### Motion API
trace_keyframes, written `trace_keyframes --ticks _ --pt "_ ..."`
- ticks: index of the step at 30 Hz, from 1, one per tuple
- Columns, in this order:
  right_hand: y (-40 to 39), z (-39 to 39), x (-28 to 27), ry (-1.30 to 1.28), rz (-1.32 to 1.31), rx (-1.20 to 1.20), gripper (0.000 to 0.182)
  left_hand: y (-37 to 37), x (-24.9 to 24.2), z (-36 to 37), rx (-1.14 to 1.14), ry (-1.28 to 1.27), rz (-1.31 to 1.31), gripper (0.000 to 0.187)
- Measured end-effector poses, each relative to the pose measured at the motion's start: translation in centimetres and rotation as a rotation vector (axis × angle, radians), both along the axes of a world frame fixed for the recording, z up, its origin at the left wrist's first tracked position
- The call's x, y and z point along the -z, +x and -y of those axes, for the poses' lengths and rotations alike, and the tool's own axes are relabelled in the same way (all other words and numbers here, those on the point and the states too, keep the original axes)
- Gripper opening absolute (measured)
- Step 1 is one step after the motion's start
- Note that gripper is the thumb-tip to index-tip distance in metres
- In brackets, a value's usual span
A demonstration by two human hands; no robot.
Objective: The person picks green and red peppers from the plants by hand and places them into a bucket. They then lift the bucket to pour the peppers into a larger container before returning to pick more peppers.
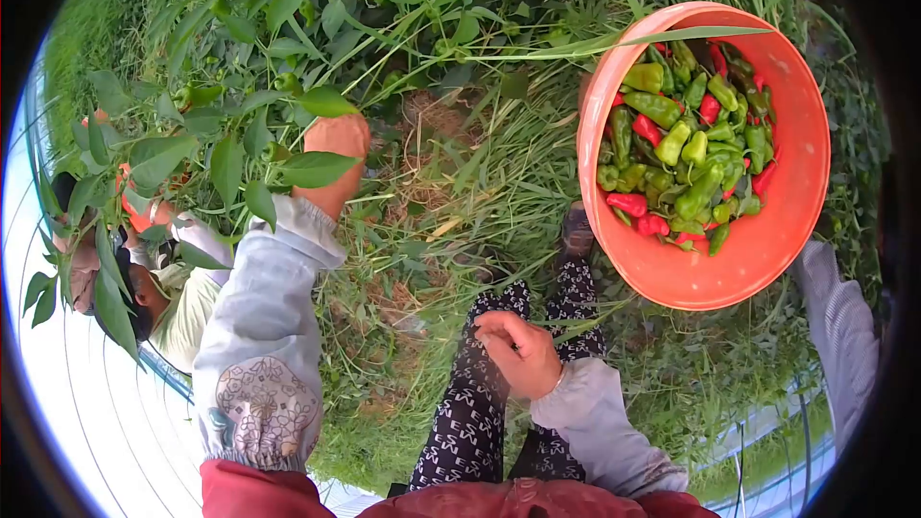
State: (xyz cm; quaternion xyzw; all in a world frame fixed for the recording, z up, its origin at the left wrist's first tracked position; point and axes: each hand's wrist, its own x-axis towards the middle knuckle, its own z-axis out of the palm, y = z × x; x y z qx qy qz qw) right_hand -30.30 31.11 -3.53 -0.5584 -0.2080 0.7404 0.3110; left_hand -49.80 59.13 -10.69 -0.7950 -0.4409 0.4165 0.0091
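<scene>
My left hand (338, 146) reaches in among the leaves of a pepper plant (228, 155). Leaves cover its fingers, so whether they grip anything is hidden. A small green pepper (278, 152) hangs just left of that hand. Over my lap, my right hand (523, 353) is loosely bent, with thumb and fingers a little apart and nothing visible between them. To the right, an orange bucket (662, 276) holds many green peppers (698, 190) and several red peppers (656, 109).
Behind the leaves at far left is another person (192, 312), partly hidden. Long grass (499, 153) and weeds cover the ground around my legs (470, 403). A grass blade (662, 38) crosses the bucket's upper rim. A striped grey cloth (839, 326) shows right of the bucket.
</scene>
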Motion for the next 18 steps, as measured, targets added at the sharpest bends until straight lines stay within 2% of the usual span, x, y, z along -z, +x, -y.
trace_keyframes --ticks 1,2,4,5,8,9,11,12,14,15,16,18 --pt "-0.2 0.1 0.4 0.006 0.008 0.017 0.023 -0.7 0.3 -0.9 -0.004 0.066 0.153 0.024" --pt "-0.1 0.2 0.6 0.009 0.009 0.019 0.023 -1.0 0.9 -1.6 -0.002 0.068 0.154 0.024" --pt "0.0 0.1 0.7 0.019 0.073 0.033 0.022 -1.4 1.5 -2.7 0.190 0.109 -0.121 0.020" --pt "0.0 0.2 0.9 0.020 0.071 0.032 0.022 -1.7 1.4 -3.0 0.189 0.110 -0.124 0.020" --pt "0.4 0.4 1.3 0.007 0.066 0.055 0.021 -2.0 0.9 -3.8 0.180 -0.212 -0.212 0.026" --pt "0.5 0.3 1.3 0.003 0.082 0.059 0.021 -2.1 0.7 -3.8 0.186 -0.208 -0.216 0.026" --pt "0.5 -0.1 1.1 0.005 0.092 0.069 0.020 -2.2 -0.3 -2.8 0.091 -0.140 0.005 0.027" --pt "0.7 -0.2 1.0 -0.029 0.064 0.031 0.021 -2.3 -1.0 -2.6 0.094 -0.138 0.002 0.027" --pt "0.9 -0.5 0.8 -0.062 0.034 -0.002 0.021 -1.3 -3.7 -2.4 0.433 -0.179 0.149 0.028" --pt "0.9 -0.5 0.8 -0.054 0.036 -0.006 0.021 -0.9 -4.4 -1.6 0.281 -0.167 0.123 0.032" --pt "0.9 -0.5 0.7 -0.046 0.037 -0.013 0.021 -1.2 -4.7 -1.2 0.280 -0.166 0.121 0.032" --pt "0.9 -0.5 0.7 -0.047 0.031 -0.013 0.021 -1.6 -5.3 -0.9 0.388 -0.154 0.378 0.036"
